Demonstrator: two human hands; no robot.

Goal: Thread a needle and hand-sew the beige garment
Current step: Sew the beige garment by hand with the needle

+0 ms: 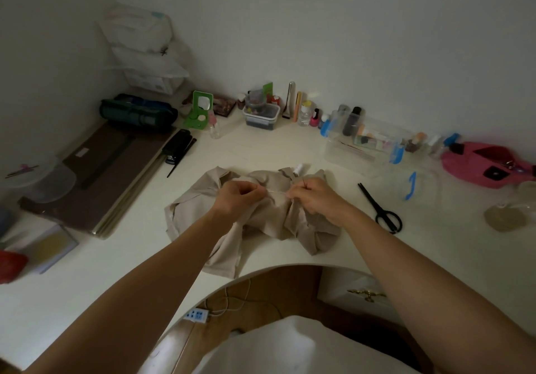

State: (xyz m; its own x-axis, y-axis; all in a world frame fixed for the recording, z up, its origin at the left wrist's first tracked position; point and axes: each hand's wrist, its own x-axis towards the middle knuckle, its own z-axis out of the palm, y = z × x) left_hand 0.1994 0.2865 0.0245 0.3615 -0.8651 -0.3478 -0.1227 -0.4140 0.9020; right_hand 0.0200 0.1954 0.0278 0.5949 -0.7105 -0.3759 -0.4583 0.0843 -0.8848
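Observation:
The beige garment (261,223) lies crumpled on the white desk (116,272), just beyond its curved front cut-out. Both hands hover over its far part. My left hand (236,195) has its fingers curled and pinches one end of a pale thread (275,193). The thread runs taut to my right hand (314,196), which pinches the other end, with a thin dark needle-like tip showing above its fingers. A white thread spool (298,169) stands behind the garment, close to my right hand.
Black scissors (381,209) lie to the right of the garment. A black stapler (178,146) and brown boards (95,182) sit on the left. Small bottles and clear boxes (362,144) line the back wall, with a pink pouch (487,165) at far right.

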